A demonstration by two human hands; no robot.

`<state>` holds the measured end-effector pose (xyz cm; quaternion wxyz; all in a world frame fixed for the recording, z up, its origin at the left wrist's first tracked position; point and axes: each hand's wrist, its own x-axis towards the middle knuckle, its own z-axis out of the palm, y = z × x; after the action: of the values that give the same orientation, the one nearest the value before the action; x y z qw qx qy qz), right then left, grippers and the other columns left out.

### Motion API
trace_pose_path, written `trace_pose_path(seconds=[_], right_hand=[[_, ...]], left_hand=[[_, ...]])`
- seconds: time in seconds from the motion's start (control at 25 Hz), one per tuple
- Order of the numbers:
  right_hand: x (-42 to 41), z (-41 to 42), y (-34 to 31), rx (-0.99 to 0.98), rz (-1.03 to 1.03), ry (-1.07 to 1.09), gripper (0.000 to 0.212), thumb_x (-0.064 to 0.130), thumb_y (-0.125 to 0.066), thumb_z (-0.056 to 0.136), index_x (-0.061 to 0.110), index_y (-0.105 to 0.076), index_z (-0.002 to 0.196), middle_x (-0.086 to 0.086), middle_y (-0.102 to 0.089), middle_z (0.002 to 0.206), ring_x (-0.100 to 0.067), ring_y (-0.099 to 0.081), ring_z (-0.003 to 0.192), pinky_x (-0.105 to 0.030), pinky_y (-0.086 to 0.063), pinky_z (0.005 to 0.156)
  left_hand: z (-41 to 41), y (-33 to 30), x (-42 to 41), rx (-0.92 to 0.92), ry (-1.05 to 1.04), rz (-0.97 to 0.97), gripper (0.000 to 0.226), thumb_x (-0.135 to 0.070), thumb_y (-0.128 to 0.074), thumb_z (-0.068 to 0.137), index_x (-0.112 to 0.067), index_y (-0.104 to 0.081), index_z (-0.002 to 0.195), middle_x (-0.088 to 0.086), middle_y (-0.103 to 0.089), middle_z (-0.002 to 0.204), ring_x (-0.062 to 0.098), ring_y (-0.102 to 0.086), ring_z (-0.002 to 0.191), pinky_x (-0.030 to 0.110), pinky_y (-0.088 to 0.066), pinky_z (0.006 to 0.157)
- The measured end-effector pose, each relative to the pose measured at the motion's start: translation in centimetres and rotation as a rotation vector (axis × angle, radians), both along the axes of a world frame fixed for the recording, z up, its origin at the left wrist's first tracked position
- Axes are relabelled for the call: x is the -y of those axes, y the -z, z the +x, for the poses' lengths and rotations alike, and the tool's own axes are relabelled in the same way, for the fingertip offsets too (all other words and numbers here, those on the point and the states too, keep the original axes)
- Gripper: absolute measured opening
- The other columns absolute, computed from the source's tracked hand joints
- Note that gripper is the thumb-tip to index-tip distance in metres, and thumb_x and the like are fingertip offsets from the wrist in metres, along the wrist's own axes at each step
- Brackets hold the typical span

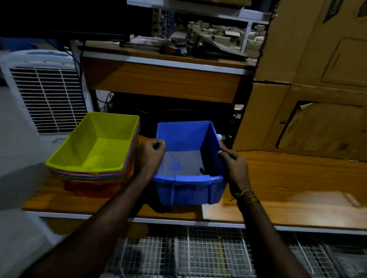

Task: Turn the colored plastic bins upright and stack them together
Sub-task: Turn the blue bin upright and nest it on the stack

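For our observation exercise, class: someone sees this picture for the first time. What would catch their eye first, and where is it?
The bright blue bin stands out at centre, upright on the wooden counter, gripped on its side rims by the left hand and right hand. Just to its left sits a stack of bins topped by a vivid yellow one. Large cardboard boxes fill the right background.

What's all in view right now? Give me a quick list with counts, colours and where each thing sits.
blue bin: one, blue, upright on the wooden shelf, centre.
stack of bins: one nested stack, yellow on top, pink, green and orange rims below, left of the blue bin.
air cooler: one, white, far left.
cardboard boxes: several, brown, right.
wire mesh: below the shelf.
left hand: on the blue bin's left rim.
right hand: on its right rim.
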<state>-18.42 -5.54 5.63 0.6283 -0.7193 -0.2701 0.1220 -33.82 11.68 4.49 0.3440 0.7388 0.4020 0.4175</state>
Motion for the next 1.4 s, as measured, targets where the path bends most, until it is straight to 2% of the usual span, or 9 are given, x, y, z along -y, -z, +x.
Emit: trace_pose_path(seconds=[0.12, 0.28, 0.36, 0.52, 0.6, 0.72, 0.8, 1.12, 1.4], right_hand=[[-3.6, -2.1, -3.5, 0.061, 0.083, 0.045, 0.052, 0.047, -0.067, 0.073, 0.011, -0.072, 0.11, -0.008, -0.072, 0.11, -0.022, -0.066, 0.104, -0.05, -0.052, 0.094], [-8.8, -6.6, -7.5, 0.147, 0.201, 0.127, 0.046, 0.043, -0.065, 0.077, 0.011, -0.073, 0.109, -0.007, -0.072, 0.109, -0.019, -0.067, 0.104, -0.045, -0.053, 0.094], [-10.8, -8.4, -9.0, 0.181, 0.258, 0.146, 0.042, 0.039, -0.064, 0.081, 0.011, -0.072, 0.112, -0.009, -0.069, 0.118, -0.018, -0.064, 0.111, -0.041, -0.052, 0.097], [-14.9, -11.7, -10.9, 0.252, 0.311, 0.172, 0.032, 0.026, -0.062, 0.089, 0.008, -0.07, 0.115, -0.01, -0.064, 0.127, -0.016, -0.059, 0.118, -0.03, -0.05, 0.099], [-16.9, -13.3, -11.1, 0.275, 0.301, 0.175, 0.03, 0.023, -0.062, 0.09, 0.008, -0.069, 0.115, -0.01, -0.064, 0.127, -0.015, -0.059, 0.117, -0.03, -0.048, 0.1], [-19.7, -15.6, -10.4, 0.29, 0.257, 0.12, 0.031, 0.025, -0.061, 0.091, 0.008, -0.07, 0.115, -0.01, -0.063, 0.129, -0.018, -0.058, 0.118, -0.035, -0.047, 0.101], [-21.1, -16.8, -9.8, 0.324, 0.224, 0.095, 0.031, 0.026, -0.06, 0.091, 0.007, -0.07, 0.114, -0.012, -0.062, 0.129, -0.021, -0.057, 0.119, -0.037, -0.047, 0.101], [-22.9, -20.4, -7.6, 0.358, 0.125, 0.014, 0.024, 0.019, -0.061, 0.091, 0.007, -0.073, 0.108, -0.013, -0.057, 0.132, -0.022, -0.052, 0.121, -0.017, -0.036, 0.093], [-23.0, -20.9, -5.3, 0.335, -0.008, -0.029, 0.025, 0.02, -0.059, 0.092, 0.007, -0.072, 0.109, -0.013, -0.055, 0.134, -0.024, -0.051, 0.123, -0.021, -0.037, 0.096]], left_hand=[[-1.7, -4.0, -3.6, -0.059, 0.056, 0.124, 0.021, -0.028, -0.064, 0.088, -0.013, -0.075, 0.099, 0.006, -0.075, 0.101, 0.016, -0.067, 0.097, 0.027, -0.047, 0.079], [-5.4, -8.4, -9.3, -0.05, 0.235, 0.255, 0.03, -0.034, -0.067, 0.088, -0.022, -0.07, 0.114, -0.003, -0.068, 0.118, 0.011, -0.06, 0.112, 0.027, -0.047, 0.094], [-7.4, -10.4, -11.3, -0.005, 0.245, 0.326, 0.032, -0.035, -0.066, 0.088, -0.023, -0.068, 0.118, -0.006, -0.065, 0.119, 0.008, -0.058, 0.111, 0.024, -0.045, 0.093], [-11.1, -13.3, -15.1, 0.059, 0.144, 0.406, 0.035, -0.034, -0.066, 0.088, -0.022, -0.067, 0.121, 0.0, -0.068, 0.118, 0.01, -0.06, 0.106, 0.016, -0.042, 0.084], [-13.0, -14.0, -17.0, 0.068, 0.099, 0.391, 0.038, -0.035, -0.065, 0.087, -0.019, -0.067, 0.122, 0.003, -0.069, 0.118, 0.013, -0.062, 0.106, 0.017, -0.043, 0.084], [-16.0, -14.1, -19.3, 0.032, 0.023, 0.369, 0.046, -0.044, -0.063, 0.084, -0.021, -0.066, 0.123, 0.006, -0.069, 0.119, 0.018, -0.063, 0.111, 0.028, -0.049, 0.089], [-17.3, -13.9, -20.3, -0.007, -0.002, 0.357, 0.043, -0.043, -0.064, 0.085, -0.02, -0.066, 0.122, 0.006, -0.069, 0.119, 0.018, -0.063, 0.113, 0.028, -0.048, 0.088], [-20.9, -11.4, -22.8, -0.014, 0.007, 0.267, 0.036, -0.034, -0.065, 0.088, -0.016, -0.069, 0.119, 0.007, -0.07, 0.117, 0.018, -0.064, 0.11, 0.033, -0.051, 0.091], [-21.0, -7.4, -23.2, -0.054, 0.015, 0.169, 0.032, -0.029, -0.067, 0.088, -0.012, -0.071, 0.114, 0.009, -0.071, 0.114, 0.022, -0.065, 0.108, 0.037, -0.051, 0.093]])
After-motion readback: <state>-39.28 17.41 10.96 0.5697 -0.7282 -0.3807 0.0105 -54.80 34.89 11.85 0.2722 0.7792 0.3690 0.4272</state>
